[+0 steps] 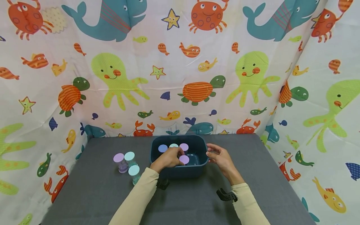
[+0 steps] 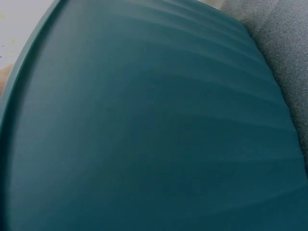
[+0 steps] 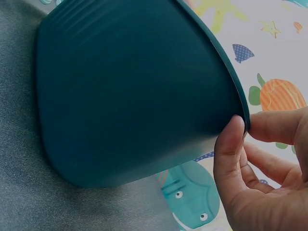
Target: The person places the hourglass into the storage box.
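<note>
A dark teal plastic bin stands on the table with several small lidded jars in it. My left hand reaches over the near rim and grips a purple-lidded jar inside, its thumb and fingers around the lid. Behind that jar are a blue-lidded jar, a mint-lidded jar and another purple-lidded jar. At the bin's right end, my right hand pinches the rim between thumb and finger, plainly seen in the right wrist view. Only the bin's outer wall fills the left wrist view.
Left of the bin, three clear jars stand on the grey table: one purple-lidded, one mint-lidded and a nearer mint-lidded one. A cloth printed with sea animals hangs behind and at both sides.
</note>
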### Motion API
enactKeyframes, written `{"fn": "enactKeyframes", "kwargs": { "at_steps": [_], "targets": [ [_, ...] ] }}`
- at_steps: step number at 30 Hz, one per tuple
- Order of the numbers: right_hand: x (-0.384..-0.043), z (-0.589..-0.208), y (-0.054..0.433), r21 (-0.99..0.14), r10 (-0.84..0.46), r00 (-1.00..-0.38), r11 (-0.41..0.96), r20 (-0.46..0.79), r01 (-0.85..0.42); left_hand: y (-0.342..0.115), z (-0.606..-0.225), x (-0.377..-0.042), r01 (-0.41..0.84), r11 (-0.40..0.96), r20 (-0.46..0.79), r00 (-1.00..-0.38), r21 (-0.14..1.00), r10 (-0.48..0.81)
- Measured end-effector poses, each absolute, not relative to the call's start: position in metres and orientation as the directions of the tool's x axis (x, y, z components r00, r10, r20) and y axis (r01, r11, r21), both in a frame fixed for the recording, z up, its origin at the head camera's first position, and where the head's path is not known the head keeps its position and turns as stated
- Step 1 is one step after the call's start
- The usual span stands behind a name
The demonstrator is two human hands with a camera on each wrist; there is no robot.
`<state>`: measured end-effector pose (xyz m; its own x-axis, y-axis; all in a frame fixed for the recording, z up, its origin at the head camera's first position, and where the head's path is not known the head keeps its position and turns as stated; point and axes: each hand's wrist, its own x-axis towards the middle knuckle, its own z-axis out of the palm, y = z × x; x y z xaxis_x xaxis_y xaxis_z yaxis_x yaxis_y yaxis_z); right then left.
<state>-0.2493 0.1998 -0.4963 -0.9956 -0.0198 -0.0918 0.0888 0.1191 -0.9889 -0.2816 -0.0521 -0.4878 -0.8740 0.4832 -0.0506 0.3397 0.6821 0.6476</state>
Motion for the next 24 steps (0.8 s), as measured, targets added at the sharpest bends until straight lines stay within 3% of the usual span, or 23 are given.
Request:
{"fn": "enactKeyframes", "kwargs": {
  "at_steps": [13, 24],
  "targets": [
    [-0.248, -0.496, 0.199, -0.99, -0.022, -0.996, 0.113, -0.085, 0.082, -0.055, -0.484, -0.277, 0.351, 0.668, -0.054, -0.861, 0.656, 0.505],
    [-0.248, -0.495, 0.199, -0.991, -0.022, -0.997, 0.106, -0.079, 0.076, -0.069, -0.466, -0.267, 0.359, 0.584, 0.035, -0.87, 0.728, 0.491]
  ]
}}
